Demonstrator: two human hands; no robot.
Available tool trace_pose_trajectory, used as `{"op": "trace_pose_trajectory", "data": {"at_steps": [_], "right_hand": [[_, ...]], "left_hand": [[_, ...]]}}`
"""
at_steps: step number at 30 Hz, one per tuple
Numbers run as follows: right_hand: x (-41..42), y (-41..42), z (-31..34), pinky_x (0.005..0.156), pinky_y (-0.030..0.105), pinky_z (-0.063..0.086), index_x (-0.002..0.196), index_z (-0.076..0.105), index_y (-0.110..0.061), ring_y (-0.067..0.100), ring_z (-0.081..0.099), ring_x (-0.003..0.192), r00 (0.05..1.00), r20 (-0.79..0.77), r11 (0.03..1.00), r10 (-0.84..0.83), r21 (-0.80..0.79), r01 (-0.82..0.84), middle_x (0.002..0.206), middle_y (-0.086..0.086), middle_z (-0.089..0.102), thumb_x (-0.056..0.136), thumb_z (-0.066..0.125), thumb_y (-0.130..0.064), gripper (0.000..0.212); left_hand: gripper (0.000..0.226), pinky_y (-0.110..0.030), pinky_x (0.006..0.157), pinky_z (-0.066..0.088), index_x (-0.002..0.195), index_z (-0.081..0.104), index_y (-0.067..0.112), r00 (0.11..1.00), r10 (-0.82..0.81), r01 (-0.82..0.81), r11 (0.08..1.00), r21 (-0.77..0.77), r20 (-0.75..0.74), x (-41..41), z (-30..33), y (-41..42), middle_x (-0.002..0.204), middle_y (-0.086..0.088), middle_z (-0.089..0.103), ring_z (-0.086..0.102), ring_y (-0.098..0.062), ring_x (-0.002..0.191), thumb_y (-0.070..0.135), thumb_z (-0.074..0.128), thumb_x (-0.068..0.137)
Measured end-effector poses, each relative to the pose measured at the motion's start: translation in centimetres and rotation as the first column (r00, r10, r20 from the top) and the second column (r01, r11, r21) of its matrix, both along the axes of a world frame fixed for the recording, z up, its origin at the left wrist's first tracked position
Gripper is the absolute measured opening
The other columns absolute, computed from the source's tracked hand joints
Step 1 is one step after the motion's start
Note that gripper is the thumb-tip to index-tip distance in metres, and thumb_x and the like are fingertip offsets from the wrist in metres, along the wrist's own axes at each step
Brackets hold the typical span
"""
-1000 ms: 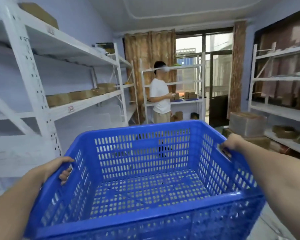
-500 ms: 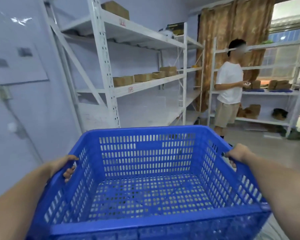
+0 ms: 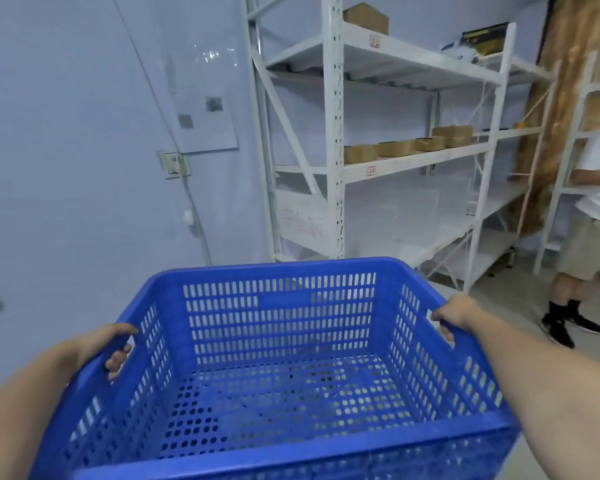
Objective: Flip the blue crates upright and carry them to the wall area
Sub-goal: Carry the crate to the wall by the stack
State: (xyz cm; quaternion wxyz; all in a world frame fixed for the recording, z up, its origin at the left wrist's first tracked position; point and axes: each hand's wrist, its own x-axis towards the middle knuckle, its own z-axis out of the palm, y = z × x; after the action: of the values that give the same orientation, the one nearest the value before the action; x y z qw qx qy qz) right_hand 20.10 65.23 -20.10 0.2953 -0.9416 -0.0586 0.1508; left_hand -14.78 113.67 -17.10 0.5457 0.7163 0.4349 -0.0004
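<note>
- the blue crate (image 3: pixel 278 368) sat upright and was held off the floor between both arms, its open top facing the camera and nothing inside it.
- the left hand (image 3: pixel 110 344) was clamped on the left rim, fingers (image 3: pixel 116 360) curled through the handle slot into the inside of the wall.
- the right hand (image 3: pixel 456 313) was clamped on the right rim at the matching slot, knuckles up; the crate hung level between the two grips, each about halfway along its side.
- against half a second earlier, the view had swung left: the pale wall (image 3: pixel 66 168) now filled the left half, the white shelving rack (image 3: pixel 336 133) had slid from the left to the middle, and the other person (image 3: pixel 589 216) had gone from mid-frame to the right edge, cut off at the shoulder.
- the grips on both rims were unchanged.
- the wall carried a posted sheet (image 3: pixel 205 116) and a socket (image 3: pixel 174 163) with a cable running down from it.
- the rack held small cardboard boxes (image 3: pixel 406 147) on its middle shelf and one on the top shelf.
- a patterned brown curtain (image 3: pixel 575 81) hung behind the rack at the right, and the floor (image 3: pixel 499 306) was light grey.
</note>
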Motion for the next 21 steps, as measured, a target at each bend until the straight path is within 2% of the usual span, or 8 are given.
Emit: {"op": "trace_pose_trajectory", "data": {"at_steps": [3,6,9,10,12,14,18,21], "right_hand": [[-1.5,4.9,-0.2,0.064,0.033,0.051,0.041,0.056,-0.005,0.017,0.051,0.030,0.998,0.005,0.998,0.058,0.000,-0.058,0.034,0.007,0.056,0.089,0.060,-0.015,0.050],[-4.1,10.3,-0.1,0.060,0.030,0.048,0.037,0.056,-0.005,0.020,0.052,0.035,0.993,0.040,0.994,0.113,-0.003,-0.113,0.034,0.008,0.056,0.087,0.062,-0.013,0.051],[-7.1,15.4,-0.3,0.049,0.025,0.044,0.042,0.054,-0.002,0.017,0.049,0.030,0.983,0.067,0.985,0.173,-0.024,-0.171,0.029,0.005,0.052,0.087,0.060,-0.010,0.047],[-8.0,16.9,-0.5,0.050,0.025,0.045,0.042,0.054,-0.002,0.017,0.049,0.030,0.979,0.065,0.981,0.194,-0.036,-0.192,0.029,0.006,0.052,0.087,0.061,-0.011,0.046],[-9.4,19.9,-1.1,0.052,0.026,0.047,0.039,0.055,-0.004,0.017,0.051,0.029,0.968,0.060,0.970,0.242,-0.045,-0.240,0.035,0.013,0.057,0.086,0.062,-0.012,0.048],[-10.7,22.9,-1.5,0.046,0.023,0.046,0.038,0.055,-0.004,0.019,0.052,0.029,0.956,0.048,0.957,0.290,-0.045,-0.288,0.040,0.020,0.059,0.085,0.063,-0.011,0.048],[-12.7,28.7,-1.9,0.035,0.019,0.043,0.047,0.055,0.000,0.019,0.053,0.027,0.937,0.030,0.935,0.349,-0.083,-0.346,0.033,0.009,0.056,0.087,0.061,-0.008,0.041],[-13.8,32.4,-3.0,0.041,0.024,0.046,0.042,0.056,-0.004,0.015,0.055,0.029,0.926,0.007,0.920,0.377,-0.116,-0.374,0.033,0.006,0.057,0.087,0.062,-0.015,0.047]], "left_hand": [[0.038,-0.030,0.050,0.027,0.061,0.036,0.010,0.997,0.073,-0.073,0.997,0.004,0.001,-5.1,0.2,2.6,0.039,-0.004,0.027,0.028,-0.018,0.029,0.029,0.044,0.094],[0.038,-0.030,0.050,0.026,0.060,0.035,0.011,0.986,0.165,-0.165,0.986,-0.015,0.008,-10.5,0.0,5.2,0.038,-0.004,0.027,0.026,-0.017,0.027,0.028,0.045,0.093],[0.039,-0.029,0.049,0.027,0.059,0.035,0.012,0.972,0.235,-0.235,0.972,-0.022,0.008,-15.6,-0.1,7.5,0.038,-0.005,0.026,0.026,-0.017,0.027,0.028,0.045,0.093],[0.039,-0.028,0.049,0.027,0.059,0.035,0.012,0.966,0.259,-0.259,0.966,-0.023,0.007,-17.2,-0.1,8.2,0.038,-0.005,0.027,0.026,-0.018,0.027,0.028,0.046,0.093],[0.039,-0.028,0.049,0.026,0.059,0.034,0.013,0.952,0.306,-0.306,0.951,-0.039,0.009,-20.3,-0.1,9.4,0.038,-0.004,0.027,0.026,-0.018,0.027,0.030,0.047,0.092],[0.039,-0.026,0.047,0.025,0.059,0.034,0.013,0.935,0.355,-0.354,0.933,-0.060,0.008,-23.0,-0.3,10.6,0.037,-0.004,0.028,0.026,-0.017,0.026,0.031,0.047,0.091],[0.040,-0.025,0.045,0.024,0.058,0.032,0.014,0.900,0.436,-0.434,0.897,-0.089,0.010,-27.4,-1.6,12.9,0.036,-0.003,0.028,0.027,-0.017,0.025,0.033,0.045,0.091],[0.041,-0.024,0.043,0.026,0.058,0.032,0.014,0.870,0.493,-0.492,0.868,-0.071,-0.013,-30.2,-3.3,13.8,0.036,-0.004,0.027,0.026,-0.017,0.024,0.033,0.044,0.092]]}}
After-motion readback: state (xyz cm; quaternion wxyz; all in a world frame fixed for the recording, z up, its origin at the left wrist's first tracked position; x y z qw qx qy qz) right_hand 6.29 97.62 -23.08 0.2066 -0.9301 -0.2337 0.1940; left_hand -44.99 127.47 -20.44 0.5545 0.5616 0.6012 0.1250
